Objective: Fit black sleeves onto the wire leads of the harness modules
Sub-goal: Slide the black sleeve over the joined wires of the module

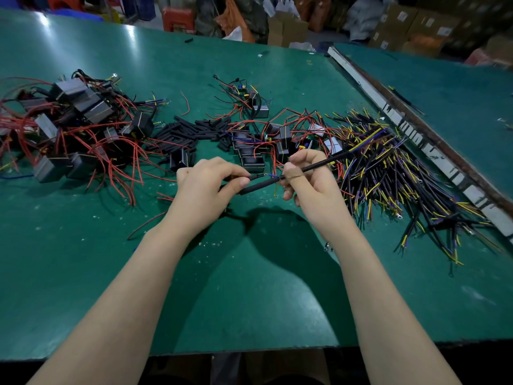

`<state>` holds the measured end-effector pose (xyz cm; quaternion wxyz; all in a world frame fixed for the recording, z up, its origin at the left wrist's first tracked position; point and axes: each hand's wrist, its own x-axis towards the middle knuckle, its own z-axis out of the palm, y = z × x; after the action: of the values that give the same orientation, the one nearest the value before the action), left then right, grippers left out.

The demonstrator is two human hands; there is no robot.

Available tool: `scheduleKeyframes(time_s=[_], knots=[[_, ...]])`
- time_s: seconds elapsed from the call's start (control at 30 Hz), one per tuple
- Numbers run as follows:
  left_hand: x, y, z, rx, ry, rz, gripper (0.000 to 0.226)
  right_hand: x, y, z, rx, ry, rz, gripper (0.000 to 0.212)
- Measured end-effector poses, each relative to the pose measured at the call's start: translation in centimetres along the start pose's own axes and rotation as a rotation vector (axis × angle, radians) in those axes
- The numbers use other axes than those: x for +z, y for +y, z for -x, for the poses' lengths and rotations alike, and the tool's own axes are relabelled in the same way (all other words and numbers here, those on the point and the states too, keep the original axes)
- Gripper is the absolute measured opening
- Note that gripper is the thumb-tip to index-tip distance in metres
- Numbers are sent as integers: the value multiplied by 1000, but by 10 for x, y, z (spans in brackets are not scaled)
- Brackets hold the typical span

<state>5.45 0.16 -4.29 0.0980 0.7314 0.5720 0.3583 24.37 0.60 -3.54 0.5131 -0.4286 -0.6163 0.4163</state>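
Green matting covers the workbench (249,273), with cardboard boxes (402,23) blurred beyond it. Two bare hands meet above its middle: the left hand (205,184) pinches a black sleeve (256,187), the right hand (308,179) grips a sheathed wire lead (319,165). Loose sleeves (191,132) lie just behind the hands, and tangled modules (69,126), too many to count, sit left of them

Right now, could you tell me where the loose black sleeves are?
In the head view, the loose black sleeves lie mid-table beyond the left hand, between the two module piles.
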Motion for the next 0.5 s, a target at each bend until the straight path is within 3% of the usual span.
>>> scheduleKeyframes(time_s=[0.17, 0.5], knots=[[-2, 9, 2, 92, -17, 102, 14, 2, 2, 4, -59, -50, 140, 9], [3, 14, 5, 205, 10, 189, 15, 8, 0, 7, -106, -79, 152, 13]])
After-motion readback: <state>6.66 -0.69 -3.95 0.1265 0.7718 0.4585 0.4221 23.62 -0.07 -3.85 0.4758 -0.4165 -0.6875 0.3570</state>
